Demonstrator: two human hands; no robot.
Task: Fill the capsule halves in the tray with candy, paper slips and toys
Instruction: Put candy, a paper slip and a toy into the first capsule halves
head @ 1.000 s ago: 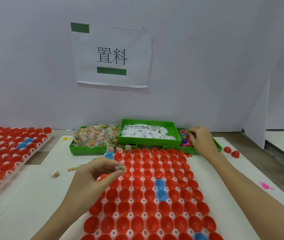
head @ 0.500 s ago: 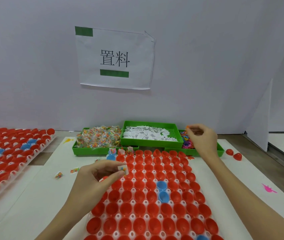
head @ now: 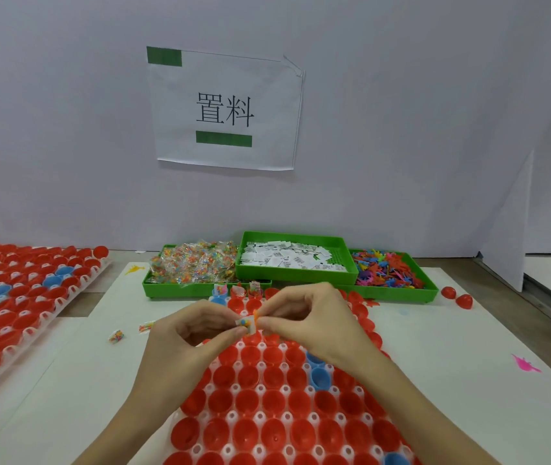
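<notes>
A white tray [head: 260,414] of red and a few blue capsule halves lies in front of me. Above its far part, my left hand [head: 186,333] pinches a small candy packet with a paper slip [head: 246,323]. My right hand [head: 311,317] pinches a small orange toy [head: 256,312] right beside that packet. At the back stand three green bins: candy [head: 196,266], paper slips [head: 295,260], and coloured toys [head: 388,271]. Three capsule halves in the tray's far left row hold fillings [head: 237,290].
A second tray of capsule halves [head: 15,303] sits to the left. Loose candy packets [head: 117,336] lie on the white board left of my hands. Two loose red halves [head: 457,297] and a pink toy [head: 525,364] lie to the right. A wall with a paper sign [head: 225,109] stands behind.
My right hand left the toy bin with an orange toy and came back to meet my left hand over the tray. My left hand kept its packet and rose slightly.
</notes>
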